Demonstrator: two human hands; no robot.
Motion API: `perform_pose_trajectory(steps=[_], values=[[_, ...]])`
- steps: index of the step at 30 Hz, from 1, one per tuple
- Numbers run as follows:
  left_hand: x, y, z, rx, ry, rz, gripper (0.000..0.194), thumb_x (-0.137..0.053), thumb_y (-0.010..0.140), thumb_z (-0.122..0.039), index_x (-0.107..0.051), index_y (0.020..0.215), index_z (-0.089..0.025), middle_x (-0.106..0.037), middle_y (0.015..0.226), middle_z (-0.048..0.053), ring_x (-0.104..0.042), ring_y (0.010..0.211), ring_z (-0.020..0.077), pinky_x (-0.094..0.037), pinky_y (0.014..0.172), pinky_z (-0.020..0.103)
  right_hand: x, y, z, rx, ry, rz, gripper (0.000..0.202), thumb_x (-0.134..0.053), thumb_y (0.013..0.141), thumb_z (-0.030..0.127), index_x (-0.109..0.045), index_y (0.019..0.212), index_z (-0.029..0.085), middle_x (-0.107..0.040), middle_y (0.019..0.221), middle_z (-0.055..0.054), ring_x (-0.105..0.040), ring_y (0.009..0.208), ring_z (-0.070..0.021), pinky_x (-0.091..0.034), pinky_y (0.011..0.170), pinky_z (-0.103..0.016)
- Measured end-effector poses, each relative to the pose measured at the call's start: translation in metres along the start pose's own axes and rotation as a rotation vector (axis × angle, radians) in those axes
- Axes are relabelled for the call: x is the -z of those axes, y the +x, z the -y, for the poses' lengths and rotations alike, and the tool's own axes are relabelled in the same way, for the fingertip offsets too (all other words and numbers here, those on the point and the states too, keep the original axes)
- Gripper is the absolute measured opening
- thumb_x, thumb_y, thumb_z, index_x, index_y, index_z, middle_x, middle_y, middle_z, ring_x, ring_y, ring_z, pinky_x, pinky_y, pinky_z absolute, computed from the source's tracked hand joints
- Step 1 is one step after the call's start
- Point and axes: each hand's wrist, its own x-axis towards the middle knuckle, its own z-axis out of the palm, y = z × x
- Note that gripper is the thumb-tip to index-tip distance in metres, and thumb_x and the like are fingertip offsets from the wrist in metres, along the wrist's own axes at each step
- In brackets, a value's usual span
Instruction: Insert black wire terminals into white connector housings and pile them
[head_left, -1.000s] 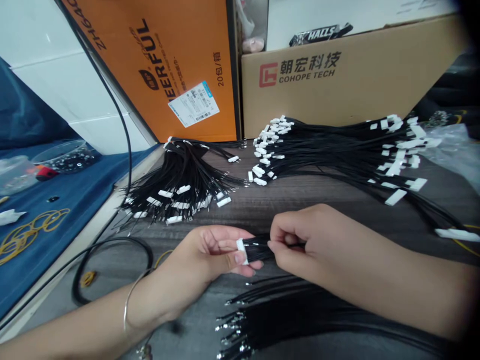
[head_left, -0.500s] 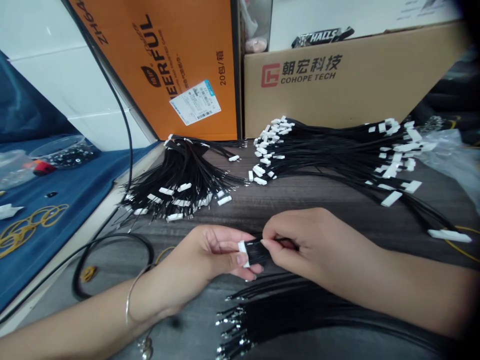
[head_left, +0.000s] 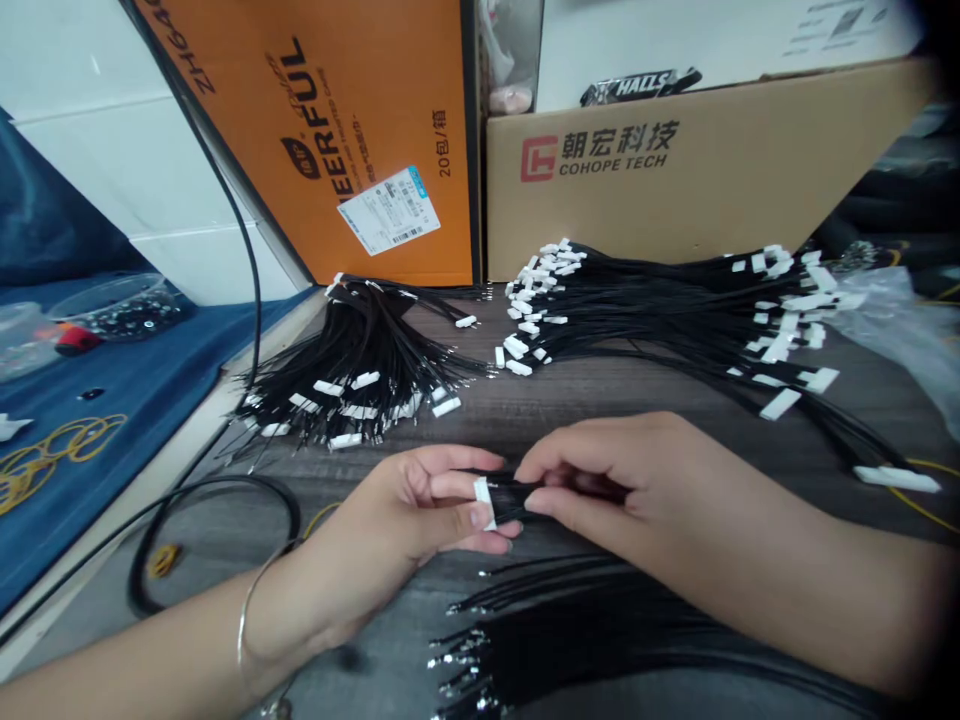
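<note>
A white connector (head_left: 485, 503) with black wires (head_left: 512, 499) coming out of its right side is pinched between the thumb and fingers of my left hand (head_left: 420, 510). My right hand (head_left: 607, 480) is closed around the wires just right of the connector, its thumb and forefinger pressed on them. The far ends of these wires are hidden by my right hand. Just below both hands lies a bundle of loose black wires (head_left: 585, 630), with shiny metal terminals (head_left: 461, 660) at their left ends.
Behind the hands are a fanned pile of black wires with white connectors (head_left: 367, 350) and a bigger stack of finished-looking cables (head_left: 652, 295). An orange box (head_left: 390, 120) and a brown carton (head_left: 712, 170) stand at the back. A black cable (head_left: 259, 280) runs down the left.
My right thumb and forefinger have shifted slightly along the wires and opened a little from a tighter pinch. My left hand still holds the connector. The whole view has shifted slightly.
</note>
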Motion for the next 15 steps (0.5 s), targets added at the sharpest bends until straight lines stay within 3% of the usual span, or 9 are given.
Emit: perform_pose_trajectory(steps=[3, 6, 12, 15], values=[[0.0, 0.0, 0.0, -0.019, -0.005, 0.014, 0.017, -0.07, 0.07, -0.006, -0.064, 0.086, -0.011, -0.068, 0.077, 0.003, -0.067, 0.076, 0.0139, -0.056, 0.072, 0.025, -0.007, -0.005, -0.003, 0.043, -0.116, -0.051, 0.011, -0.058, 0.079, 0.016, -0.064, 0.072, 0.021, -0.06, 0.062, 0.007, -0.049, 0.051, -0.0045, -0.035, 0.048, -0.018], [0.002, 0.001, 0.001, -0.023, 0.027, 0.023, 0.017, -0.069, 0.071, -0.006, -0.063, 0.086, -0.012, -0.069, 0.079, 0.003, -0.067, 0.077, 0.0145, -0.057, 0.072, 0.026, -0.009, -0.01, -0.005, 0.109, -0.259, -0.122, 0.013, -0.056, 0.08, 0.014, -0.061, 0.07, 0.018, -0.058, 0.061, 0.003, -0.049, 0.051, -0.0074, -0.036, 0.048, -0.021], [0.003, 0.0, 0.002, -0.015, 0.084, 0.006, 0.017, -0.068, 0.073, -0.007, -0.061, 0.087, -0.014, -0.07, 0.08, 0.002, -0.067, 0.078, 0.0132, -0.056, 0.073, 0.023, -0.025, -0.01, -0.017, 0.272, -0.558, -0.06, 0.017, -0.049, 0.079, 0.002, -0.06, 0.075, 0.015, -0.057, 0.076, -0.003, -0.052, 0.072, -0.0163, -0.044, 0.07, -0.03], [0.002, 0.001, 0.003, -0.027, 0.098, 0.013, 0.014, -0.068, 0.074, -0.007, -0.061, 0.084, -0.013, -0.069, 0.078, 0.001, -0.067, 0.075, 0.011, -0.056, 0.076, 0.023, -0.029, -0.009, -0.02, 0.255, -0.525, -0.058, 0.015, -0.049, 0.081, 0.005, -0.059, 0.076, 0.014, -0.055, 0.076, -0.003, -0.051, 0.071, -0.0165, -0.045, 0.069, -0.031]])
